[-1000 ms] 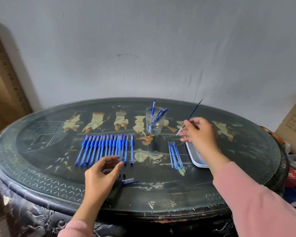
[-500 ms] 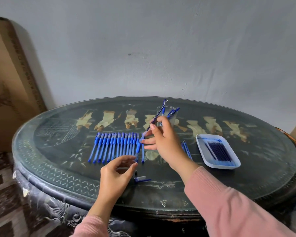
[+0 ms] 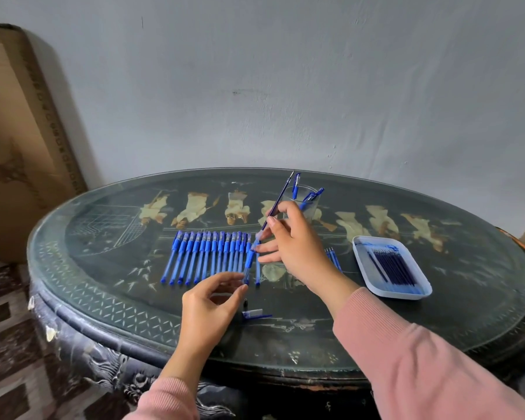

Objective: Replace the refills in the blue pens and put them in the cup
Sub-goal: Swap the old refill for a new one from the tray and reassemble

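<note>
Right hand (image 3: 294,241): raised above the table, thumb and forefinger pinching a thin dark-blue pen refill (image 3: 278,203) along its lower half; other fingers extended and relaxed. Refill tilted, writing tip up and away, crossing in front of the clear glass cup (image 3: 308,207); lower end over the right end of the row of blue plastic pens (image 3: 206,256). Contact between refill and row: cannot tell.

Left hand (image 3: 209,307): low at the near edge of the row, fingers loosely curled, thumb and forefinger apart, grasping nothing. Forefinger tip just beside the near ends of the rightmost pens.

Row: flat on the round dark glass-topped table (image 3: 103,286), pens side by side. Cup: upright behind the row's right end, holding a few blue pens (image 3: 296,184).

White rectangular plastic tray (image 3: 406,295): right of the right hand, loaded with dark-blue refills (image 3: 391,265). Loose refills (image 3: 334,257) between tray and right wrist, partly hidden. Small black part (image 3: 246,303) and small clear piece with a blue strip (image 3: 256,315) on the table just right of the left hand.
</note>
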`<state>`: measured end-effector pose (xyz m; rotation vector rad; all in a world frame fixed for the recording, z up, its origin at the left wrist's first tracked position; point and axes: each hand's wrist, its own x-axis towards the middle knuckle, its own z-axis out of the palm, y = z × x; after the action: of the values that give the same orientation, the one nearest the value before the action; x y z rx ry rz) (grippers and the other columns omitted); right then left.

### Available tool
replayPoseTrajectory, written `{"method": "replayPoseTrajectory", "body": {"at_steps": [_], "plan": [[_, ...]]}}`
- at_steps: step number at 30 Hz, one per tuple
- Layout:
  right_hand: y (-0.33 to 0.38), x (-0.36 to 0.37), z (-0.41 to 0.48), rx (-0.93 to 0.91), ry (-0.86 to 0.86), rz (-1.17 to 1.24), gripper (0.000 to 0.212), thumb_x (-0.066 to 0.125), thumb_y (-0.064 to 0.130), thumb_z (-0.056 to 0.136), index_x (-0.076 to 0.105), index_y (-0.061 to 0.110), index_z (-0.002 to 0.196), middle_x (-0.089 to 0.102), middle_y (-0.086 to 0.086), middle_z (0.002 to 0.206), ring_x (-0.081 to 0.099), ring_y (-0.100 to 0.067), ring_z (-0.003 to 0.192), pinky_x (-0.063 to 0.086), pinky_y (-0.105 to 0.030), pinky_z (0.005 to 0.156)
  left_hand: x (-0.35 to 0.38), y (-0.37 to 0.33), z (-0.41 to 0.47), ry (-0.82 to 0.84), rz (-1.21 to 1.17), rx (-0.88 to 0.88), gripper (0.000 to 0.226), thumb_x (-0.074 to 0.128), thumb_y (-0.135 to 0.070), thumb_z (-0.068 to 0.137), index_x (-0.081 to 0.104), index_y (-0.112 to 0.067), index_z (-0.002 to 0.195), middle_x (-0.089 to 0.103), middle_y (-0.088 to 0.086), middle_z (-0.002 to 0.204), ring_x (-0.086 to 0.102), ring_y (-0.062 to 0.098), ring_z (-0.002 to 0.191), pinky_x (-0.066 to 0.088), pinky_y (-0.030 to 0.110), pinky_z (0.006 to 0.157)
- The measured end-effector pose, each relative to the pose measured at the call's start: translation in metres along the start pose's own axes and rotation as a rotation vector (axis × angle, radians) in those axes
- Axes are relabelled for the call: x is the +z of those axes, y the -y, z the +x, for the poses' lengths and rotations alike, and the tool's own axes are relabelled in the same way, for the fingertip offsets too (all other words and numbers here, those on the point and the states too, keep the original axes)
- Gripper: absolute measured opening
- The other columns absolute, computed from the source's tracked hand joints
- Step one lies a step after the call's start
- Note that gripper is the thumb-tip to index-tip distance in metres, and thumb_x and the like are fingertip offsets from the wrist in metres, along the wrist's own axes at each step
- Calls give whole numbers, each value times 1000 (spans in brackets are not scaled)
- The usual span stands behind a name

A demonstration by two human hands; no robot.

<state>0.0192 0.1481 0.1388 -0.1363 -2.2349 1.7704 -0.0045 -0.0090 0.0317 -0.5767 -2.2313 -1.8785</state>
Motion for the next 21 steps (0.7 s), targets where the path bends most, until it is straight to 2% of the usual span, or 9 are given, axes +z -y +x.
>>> {"method": "replayPoseTrajectory", "body": {"at_steps": [4,9,18,21], "plan": [[-2,0,4,2,3,-67,2,46,17,103,48,17,101,64,-15,97,72,-20,82,62,-37,69,0,0,0,-10,5,1,21,81,-7,75,76,-19,92,75,-11,82,71,6,76,57,21,75],[-8,3,2,-20,61,-265,4,56,14,98,59,11,97,63,-2,91,69,-13,85,62,-31,69,-1,0,0,-17,-12,-7,22,81,-9,76,76,-20,95,75,-12,84,71,7,79,58,23,76],[-14,6,1,-22,64,-335,12,59,12,97,67,11,106,68,-4,96,70,-12,86,62,-31,69,-1,1,-1,-29,-44,-46,22,81,-12,77,76,-19,97,76,-9,87,72,8,82,60,32,78],[-18,4,1,-1,69,-322,13,58,10,97,67,14,105,67,-1,94,70,-10,83,62,-28,66,-1,1,0,-54,-57,-67,21,80,-10,78,75,-20,95,76,-9,86,72,8,82,60,31,77]]}}
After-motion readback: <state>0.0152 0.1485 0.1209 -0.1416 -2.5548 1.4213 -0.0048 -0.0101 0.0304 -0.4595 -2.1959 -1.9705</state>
